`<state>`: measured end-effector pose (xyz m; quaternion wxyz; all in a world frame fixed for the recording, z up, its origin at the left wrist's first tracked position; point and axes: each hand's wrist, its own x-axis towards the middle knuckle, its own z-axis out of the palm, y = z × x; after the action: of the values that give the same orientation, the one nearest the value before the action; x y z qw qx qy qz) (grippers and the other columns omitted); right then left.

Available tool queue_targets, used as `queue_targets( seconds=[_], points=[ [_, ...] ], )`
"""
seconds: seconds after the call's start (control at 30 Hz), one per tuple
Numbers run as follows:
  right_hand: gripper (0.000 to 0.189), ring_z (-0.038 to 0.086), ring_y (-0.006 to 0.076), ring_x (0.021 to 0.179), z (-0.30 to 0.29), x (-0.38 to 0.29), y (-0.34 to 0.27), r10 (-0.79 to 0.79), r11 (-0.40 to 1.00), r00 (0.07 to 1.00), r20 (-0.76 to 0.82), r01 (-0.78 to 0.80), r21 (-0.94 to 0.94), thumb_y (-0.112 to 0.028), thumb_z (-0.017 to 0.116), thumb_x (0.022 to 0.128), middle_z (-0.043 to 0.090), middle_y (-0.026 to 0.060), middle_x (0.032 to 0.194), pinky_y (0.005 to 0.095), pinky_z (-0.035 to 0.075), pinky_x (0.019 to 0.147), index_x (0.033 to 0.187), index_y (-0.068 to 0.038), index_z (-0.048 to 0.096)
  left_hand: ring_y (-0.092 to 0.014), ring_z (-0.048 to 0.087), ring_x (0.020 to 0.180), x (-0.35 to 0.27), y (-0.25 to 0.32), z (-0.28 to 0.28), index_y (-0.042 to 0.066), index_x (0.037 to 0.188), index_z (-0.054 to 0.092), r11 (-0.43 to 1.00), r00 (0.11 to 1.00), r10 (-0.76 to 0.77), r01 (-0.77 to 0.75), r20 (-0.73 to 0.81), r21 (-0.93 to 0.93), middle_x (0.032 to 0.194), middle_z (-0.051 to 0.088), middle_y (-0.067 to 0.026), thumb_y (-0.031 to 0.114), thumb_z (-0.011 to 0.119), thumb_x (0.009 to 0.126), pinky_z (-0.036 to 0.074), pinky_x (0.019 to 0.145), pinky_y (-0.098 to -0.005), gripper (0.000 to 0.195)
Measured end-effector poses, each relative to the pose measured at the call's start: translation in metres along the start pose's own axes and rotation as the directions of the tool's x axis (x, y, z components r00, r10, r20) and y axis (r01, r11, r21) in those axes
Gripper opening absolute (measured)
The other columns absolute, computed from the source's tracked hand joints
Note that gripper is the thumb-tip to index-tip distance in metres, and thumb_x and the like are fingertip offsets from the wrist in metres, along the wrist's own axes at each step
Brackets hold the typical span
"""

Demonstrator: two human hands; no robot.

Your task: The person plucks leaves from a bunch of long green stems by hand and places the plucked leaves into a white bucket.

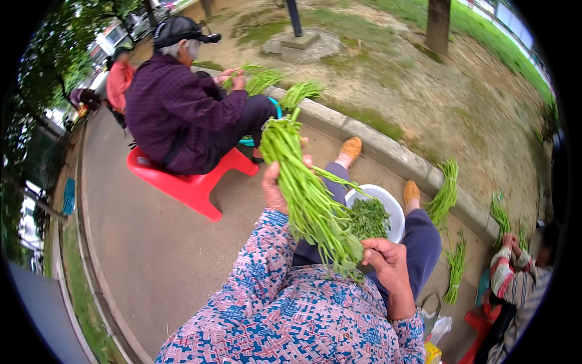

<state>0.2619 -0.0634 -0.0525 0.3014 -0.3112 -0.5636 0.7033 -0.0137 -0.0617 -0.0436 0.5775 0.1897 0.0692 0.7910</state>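
Note:
A large bundle of long green leafy stems [302,186] lies aslant in front of my chest, cut ends away from me and leaves towards me. My left hand [275,187] grips it about the middle, the fingers partly hidden behind the stems. At the leafy end, the thumb and forefinger of my right hand [390,264] pinch a green leaf [354,248]. Between my knees stands a white plastic basin [400,216], partly covered by the bundle. A heap of small picked leaves [370,218] lies in it.
A person [182,109] on a red plastic stool [182,184] handles stems at front left. Tied bundles [443,191] lean on the stone curb [391,145]; another bundle [456,273] lies on the pavement. At right sits another person [523,277], near a plastic bag [440,328].

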Motion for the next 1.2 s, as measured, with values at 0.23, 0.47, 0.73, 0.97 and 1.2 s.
queue_targets(
  seconds=[0.23, 0.47, 0.73, 0.97, 1.2],
  points=[
    [0.012, 0.054, 0.0067, 0.065, 0.008, 0.005, -0.001, -0.045, 0.995, 0.999, 0.009, 0.045, -0.091, 0.002, 0.058, 0.085, 0.062, 0.0024, 0.076, 0.0199, 0.044, 0.058, 0.094, 0.004, 0.065, -0.028, 0.064, 0.083, -0.006, 0.006, 0.008, 0.003, 0.132, 0.038, 0.997, 0.993, 0.076, -0.077, -0.091, -0.014, 0.103, 0.059, -0.017, 0.029, 0.068, 0.075, 0.057, 0.073, -0.0406, 0.07],
    [0.01, 0.055, 0.0085, 0.06, 0.005, 0.007, 0.005, -0.145, 0.917, 0.989, 0.02, 0.142, -0.373, 0.002, 0.057, 0.084, 0.06, 0.0044, 0.071, 0.0226, 0.044, 0.055, 0.091, 0.004, 0.062, -0.026, 0.064, 0.087, -0.006, 0.007, 0.008, 0.002, 0.132, 0.039, 0.999, 0.999, 0.023, -0.024, -0.037, -0.024, 0.1, 0.059, -0.0184, 0.028, 0.067, 0.076, 0.057, 0.074, -0.0394, 0.068],
    [0.01, 0.056, 0.0104, 0.059, 0.01, 0.008, 0.003, -0.173, 0.896, 0.985, -0.022, 0.148, -0.418, 0.002, 0.052, 0.083, 0.059, 0.0062, 0.068, 0.0244, 0.044, 0.054, 0.089, 0.005, 0.061, -0.026, 0.064, 0.087, -0.005, 0.008, 0.014, 0.004, 0.133, 0.038, 1.0, 0.999, 0.027, -0.027, -0.037, 0.005, 0.102, 0.059, -0.018, 0.026, 0.066, 0.076, 0.057, 0.076, -0.039, 0.067],
    [0.013, 0.05, 0.008, 0.059, 0.011, 0.015, 0.011, -0.197, 0.9, 0.98, -0.009, 0.177, -0.398, 0.006, 0.049, 0.081, 0.056, 0.0042, 0.065, 0.0237, 0.041, 0.054, 0.087, 0.005, 0.06, -0.026, 0.064, 0.086, -0.01, 0.015, 0.027, 0.005, 0.133, 0.037, 0.998, 0.999, 0.02, -0.017, -0.049, 0.062, 0.101, 0.059, -0.0175, 0.029, 0.065, 0.075, 0.056, 0.077, -0.0394, 0.069],
    [0.013, 0.049, 0.0069, 0.059, 0.013, 0.013, 0.005, -0.209, 0.887, 0.978, -0.021, 0.18, -0.424, 0.006, 0.05, 0.081, 0.056, 0.0043, 0.067, 0.0229, 0.041, 0.053, 0.089, 0.004, 0.061, -0.025, 0.066, 0.081, -0.01, 0.007, 0.038, 0.004, 0.133, 0.035, 1.0, 0.995, 0.029, -0.03, -0.093, -0.002, 0.101, 0.058, -0.0178, 0.028, 0.064, 0.076, 0.058, 0.071, -0.0389, 0.068]
  ],
)
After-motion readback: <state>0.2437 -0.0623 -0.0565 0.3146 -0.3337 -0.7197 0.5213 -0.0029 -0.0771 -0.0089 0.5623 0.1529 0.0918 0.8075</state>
